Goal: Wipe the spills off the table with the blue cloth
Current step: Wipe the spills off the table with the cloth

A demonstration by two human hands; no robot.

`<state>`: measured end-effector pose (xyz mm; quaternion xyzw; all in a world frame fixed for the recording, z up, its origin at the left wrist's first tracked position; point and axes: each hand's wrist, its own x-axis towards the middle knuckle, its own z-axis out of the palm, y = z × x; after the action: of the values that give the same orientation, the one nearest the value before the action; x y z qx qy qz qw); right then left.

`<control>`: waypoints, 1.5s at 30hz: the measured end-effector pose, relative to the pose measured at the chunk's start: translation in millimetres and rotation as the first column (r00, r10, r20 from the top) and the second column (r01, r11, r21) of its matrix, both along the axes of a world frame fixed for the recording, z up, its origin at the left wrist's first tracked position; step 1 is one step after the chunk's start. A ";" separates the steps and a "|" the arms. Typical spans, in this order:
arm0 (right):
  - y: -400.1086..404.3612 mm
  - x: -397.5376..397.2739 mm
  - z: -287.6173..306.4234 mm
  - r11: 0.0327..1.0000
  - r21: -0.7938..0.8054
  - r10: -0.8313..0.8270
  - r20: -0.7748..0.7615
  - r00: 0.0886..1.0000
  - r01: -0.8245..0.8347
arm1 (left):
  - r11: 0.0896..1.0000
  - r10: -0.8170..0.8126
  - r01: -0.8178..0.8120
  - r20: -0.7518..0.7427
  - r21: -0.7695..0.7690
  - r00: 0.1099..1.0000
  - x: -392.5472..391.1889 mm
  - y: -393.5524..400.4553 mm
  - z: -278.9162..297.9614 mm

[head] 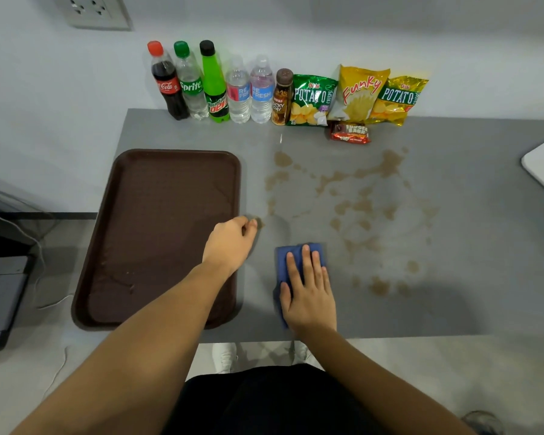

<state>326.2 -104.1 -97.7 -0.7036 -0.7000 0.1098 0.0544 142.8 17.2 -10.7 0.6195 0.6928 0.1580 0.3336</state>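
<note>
Grey counter [453, 293], brown spills [358, 208] spread right of tray [157, 196]. Tray brown, flat on counter. Blue cloth [291, 259] just right of tray's near corner, below spills. Right hand [308, 293] flat, fingers extended, pressing cloth. Left hand [230, 243] loosely curled, holding nothing, over tray's right edge.

— What colour is the cloth [299, 262]?
— Dark blue, plain, on a flat grey table [453, 302]

— And the spills [358, 205]?
— Pale tan-brown blotches, scattered over the grey

— The tray [157, 221]?
— Deep brown with a fine textured grain

— The bottles at the back?
— Cola bottle [167, 83] dark with a red cap and label; Sprite bottle [190, 83] clear with green cap; Mountain Dew bottle [214, 83] bright green with black cap

— The crisp bags?
— One green bag [311, 100], one yellow bag [358, 92] with red lettering
</note>
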 end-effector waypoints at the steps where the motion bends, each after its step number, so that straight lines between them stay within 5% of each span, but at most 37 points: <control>1: 3.2 -4.8 0.5 1.000 0.005 0.020 -0.006 1.000 -0.020 | 1.000 -0.007 0.007 0.000 0.005 1.000 2.1 -1.0 -1.0; 8: 56.8 2.0 7.8 0.997 0.029 0.075 -0.036 0.997 -0.074 | 0.995 -0.094 0.096 -0.060 0.035 0.994 19.6 -10.4 -7.1; 15: 78.3 50.7 8.9 0.996 0.041 -0.074 -0.093 0.993 0.079 | 0.994 -0.095 0.098 -0.064 0.041 0.993 33.3 -25.7 -12.7; 22: 36.0 87.9 9.7 0.988 0.008 -0.155 -0.001 0.988 0.155 | 0.994 -0.099 0.101 -0.051 0.033 0.994 41.5 -30.5 -11.4; 30: -17.5 22.6 0.8 0.993 0.080 -0.092 0.000 0.996 0.092 | 0.995 -0.086 0.088 -0.035 0.048 0.996 44.9 -25.2 -8.9; 38: 48.4 -2.2 6.7 0.994 0.089 0.067 -0.078 0.995 -0.060 | 0.998 -0.052 0.054 -0.064 0.025 0.997 40.5 -20.1 -14.9; 45: 75.4 53.1 8.8 0.995 0.051 -0.082 -0.089 0.993 0.087 | 0.999 -0.047 0.048 -0.040 0.025 0.998 44.0 -17.2 -14.3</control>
<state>379.2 -28.7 -88.9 -0.7255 -0.6692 0.1189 0.1086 186.8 0.0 -25.0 0.6429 0.6822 0.1468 0.3157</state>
